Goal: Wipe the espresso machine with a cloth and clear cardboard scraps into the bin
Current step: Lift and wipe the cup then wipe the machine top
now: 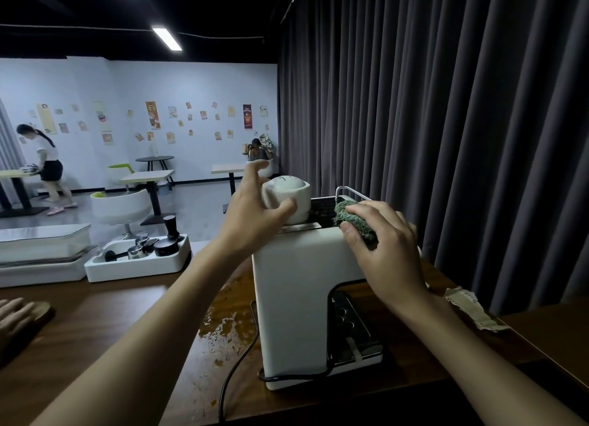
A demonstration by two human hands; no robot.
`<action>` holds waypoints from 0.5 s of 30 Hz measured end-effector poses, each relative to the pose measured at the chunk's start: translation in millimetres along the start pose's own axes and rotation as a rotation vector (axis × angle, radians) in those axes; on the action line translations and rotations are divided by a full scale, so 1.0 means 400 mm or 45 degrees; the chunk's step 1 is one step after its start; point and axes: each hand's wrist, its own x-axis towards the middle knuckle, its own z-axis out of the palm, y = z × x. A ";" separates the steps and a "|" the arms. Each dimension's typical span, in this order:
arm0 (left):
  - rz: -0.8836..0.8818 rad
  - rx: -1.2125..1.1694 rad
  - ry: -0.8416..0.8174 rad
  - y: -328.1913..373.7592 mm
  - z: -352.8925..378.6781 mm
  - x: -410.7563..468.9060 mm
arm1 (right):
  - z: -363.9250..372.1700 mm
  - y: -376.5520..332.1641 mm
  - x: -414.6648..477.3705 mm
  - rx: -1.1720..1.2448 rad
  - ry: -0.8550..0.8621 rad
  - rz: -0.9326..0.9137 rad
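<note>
A white espresso machine (pixel 296 285) stands on the wooden counter (pixel 105 317), its black cable trailing toward me. On its top sits an upturned white cup (pixel 294 191). My left hand (pixel 255 212) grips that cup, thumb across its front and index finger raised behind it. My right hand (pixel 382 250) holds a bunched green cloth (pixel 352 220) against the machine's top right edge, beside a metal rail. A pale torn cardboard scrap (pixel 471 307) lies on the counter to the right of the machine. No bin is in view.
A white tray (pixel 137 263) with tamper and portafilter parts sits at the back left beside a clear-lidded case (pixel 41 253). Someone else's hand (pixel 14 317) rests on a wooden piece at the left edge. A dark curtain hangs close behind. Another person stands far back.
</note>
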 end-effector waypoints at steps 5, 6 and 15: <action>0.035 0.079 0.002 -0.003 0.000 -0.002 | 0.001 -0.001 -0.001 -0.010 0.012 0.000; 0.026 0.070 0.014 -0.005 -0.002 -0.001 | 0.001 -0.001 -0.001 -0.009 0.010 0.000; 0.020 0.006 -0.047 0.002 -0.009 -0.007 | 0.001 -0.001 -0.002 -0.003 -0.002 0.013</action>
